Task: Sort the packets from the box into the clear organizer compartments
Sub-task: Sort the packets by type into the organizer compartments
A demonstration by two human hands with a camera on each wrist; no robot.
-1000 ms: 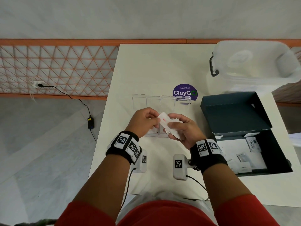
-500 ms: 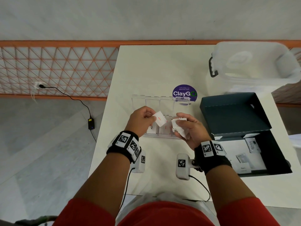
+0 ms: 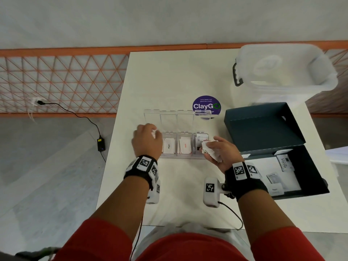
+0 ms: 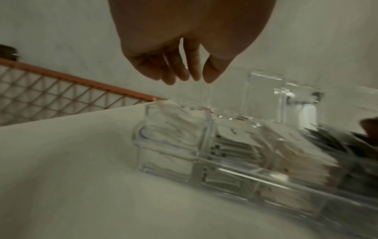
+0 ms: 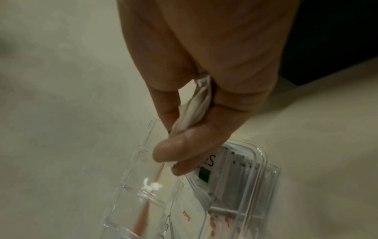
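The clear organizer [image 3: 177, 157] lies mid-table with its four lids tipped back. My left hand [image 3: 150, 131] hovers over the leftmost compartment [image 4: 174, 129]. In the left wrist view its fingers [image 4: 184, 72] hang straight down and hold nothing, and white packets lie below them. The second compartment holds Pepper packets [image 3: 168, 146] and the third holds red-printed packets [image 3: 184, 146]. My right hand [image 3: 207, 146] pinches a small stack of white packets [image 5: 198, 103] between thumb and fingers above the rightmost compartment, which holds Stevia packets [image 5: 206, 171]. The dark box [image 3: 310, 166] at right holds a few packets [image 3: 274, 178].
A clear lidded plastic bin [image 3: 282, 66] stands at the back right, behind the box's raised lid [image 3: 263, 129]. A purple ClayGo sticker [image 3: 206, 106] lies just behind the organizer. The table's left edge [image 3: 113, 147] drops to the floor, where a power cable [image 3: 84, 117] runs.
My left hand carried a red-printed packet left to the leftmost compartment, and its fingers no longer hold it. My right hand moved right and down with its packets to the rightmost compartment.
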